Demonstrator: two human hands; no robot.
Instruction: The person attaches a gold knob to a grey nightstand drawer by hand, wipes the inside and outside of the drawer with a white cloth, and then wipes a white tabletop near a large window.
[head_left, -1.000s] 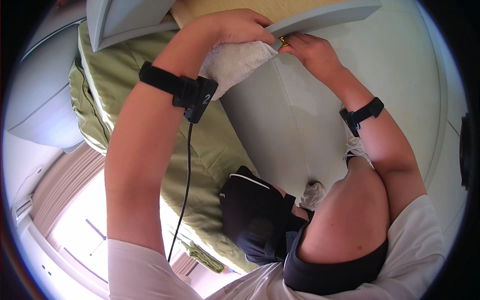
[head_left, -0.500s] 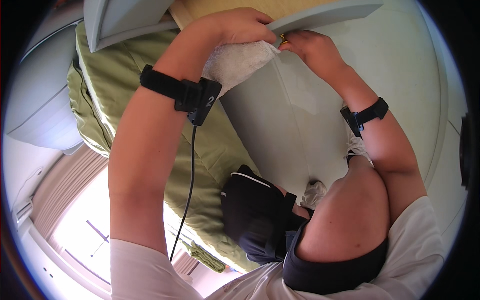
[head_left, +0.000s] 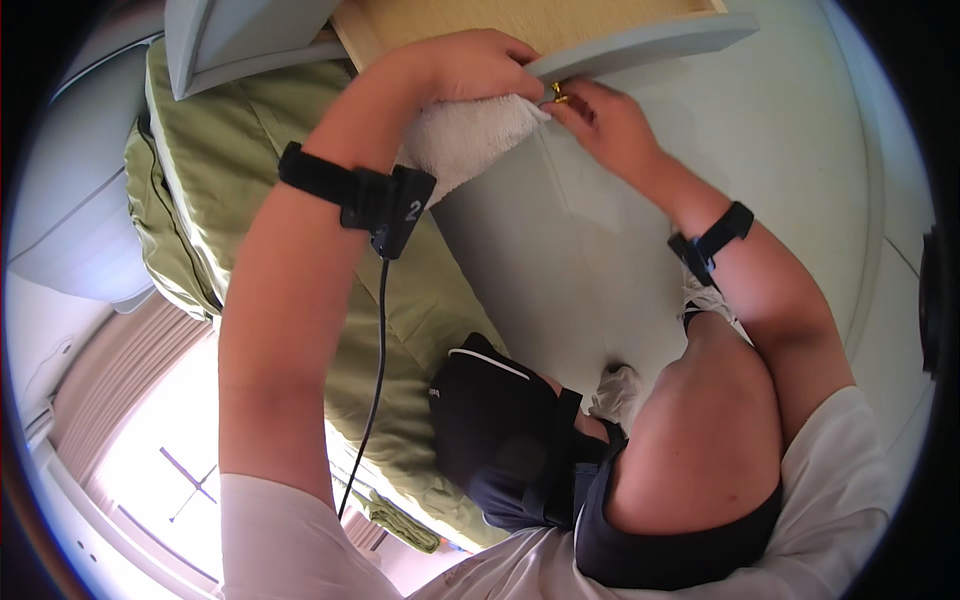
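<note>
A white terry cloth [head_left: 470, 140] hangs from my left hand [head_left: 480, 65], whose fingers are closed on its upper edge beside the grey drawer front [head_left: 650, 52]. On the outer face of the drawer front is a small gold knob [head_left: 558, 93]. My right hand [head_left: 612, 122] has its fingers and thumb closed around this knob, the thumb tip right by the cloth's corner. Whether the thumb also pinches that corner, I cannot tell. The drawer is pulled out, and its light wood inside [head_left: 430, 20] shows behind the front.
To the left lies a bed with a green cover [head_left: 270, 130], next to a grey cabinet panel [head_left: 245, 45]. Below the drawer is a pale floor [head_left: 570, 270]. My bent knee [head_left: 700, 430] is close under my right arm. A black cable [head_left: 378, 370] runs down from my left wrist strap.
The drawer front sits slightly lower in view and more of the wooden inside shows. My right hand has shifted down a little, and the gold knob is more visible between its fingers.
</note>
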